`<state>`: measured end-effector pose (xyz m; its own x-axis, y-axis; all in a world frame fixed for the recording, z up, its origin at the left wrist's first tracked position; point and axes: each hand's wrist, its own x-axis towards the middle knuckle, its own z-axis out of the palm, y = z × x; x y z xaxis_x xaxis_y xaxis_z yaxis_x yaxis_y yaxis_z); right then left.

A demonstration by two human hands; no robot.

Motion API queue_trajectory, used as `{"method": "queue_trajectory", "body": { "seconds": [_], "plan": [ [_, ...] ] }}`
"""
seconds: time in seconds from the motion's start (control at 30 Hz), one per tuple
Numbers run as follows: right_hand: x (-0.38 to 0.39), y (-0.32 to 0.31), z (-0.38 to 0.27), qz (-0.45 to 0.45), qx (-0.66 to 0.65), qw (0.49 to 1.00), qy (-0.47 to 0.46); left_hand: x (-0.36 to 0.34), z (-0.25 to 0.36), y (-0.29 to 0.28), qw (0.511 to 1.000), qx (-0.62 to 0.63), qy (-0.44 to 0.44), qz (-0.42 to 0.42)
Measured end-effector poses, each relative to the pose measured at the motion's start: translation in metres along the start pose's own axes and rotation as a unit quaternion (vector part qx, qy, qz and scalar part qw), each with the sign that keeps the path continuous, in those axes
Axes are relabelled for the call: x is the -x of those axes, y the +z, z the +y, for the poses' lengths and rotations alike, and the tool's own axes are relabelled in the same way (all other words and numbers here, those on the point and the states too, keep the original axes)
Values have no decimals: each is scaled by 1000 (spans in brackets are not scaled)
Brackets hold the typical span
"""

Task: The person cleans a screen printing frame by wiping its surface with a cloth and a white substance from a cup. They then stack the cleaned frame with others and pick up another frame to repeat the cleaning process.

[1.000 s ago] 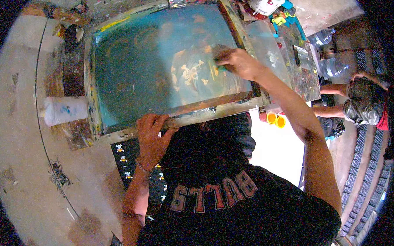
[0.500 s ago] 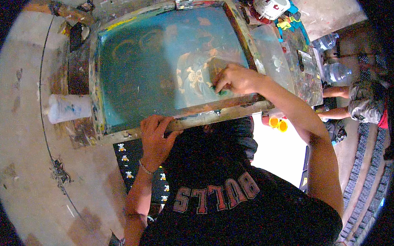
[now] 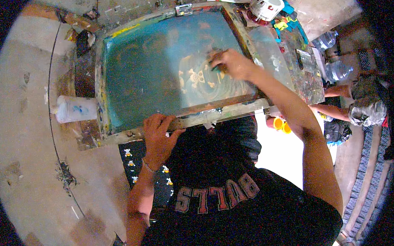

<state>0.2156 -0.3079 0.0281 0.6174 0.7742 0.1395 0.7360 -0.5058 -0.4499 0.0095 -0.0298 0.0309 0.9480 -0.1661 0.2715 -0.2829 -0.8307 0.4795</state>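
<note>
One big wooden-framed printing screen with teal mesh (image 3: 160, 76) sits at 12 o'clock, a pale skull design near its middle. Left hand (image 3: 159, 135) clamps the near frame edge, right hand (image 3: 231, 63) pinches a small dark pad (image 3: 215, 67) against the mesh. One white bottle (image 3: 75, 108) at 9, two clear plastic bottles (image 3: 330, 55) at 2.

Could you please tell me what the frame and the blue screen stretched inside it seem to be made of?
The frame looks like bare wood, worn and smeared with old paint; its pale, rough near rail under the left hand suggests that. The screen seems a fine stretched mesh with a teal coating: it lies flat and taut, and a pale skull pattern shows through it near the right hand.
</note>
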Motion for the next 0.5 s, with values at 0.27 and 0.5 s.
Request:
{"method": "queue_trajectory", "body": {
  "seconds": [0.27, 0.5],
  "plan": [
    [90, -32, -70, 76, -353, 919, 159, -6, 12, -20, 999, -28, -7, -14],
    [156, 62, -124, 88, -757, 570, 307, -24, 23, -47, 1000, -23, 6, 6]
  ]
}}
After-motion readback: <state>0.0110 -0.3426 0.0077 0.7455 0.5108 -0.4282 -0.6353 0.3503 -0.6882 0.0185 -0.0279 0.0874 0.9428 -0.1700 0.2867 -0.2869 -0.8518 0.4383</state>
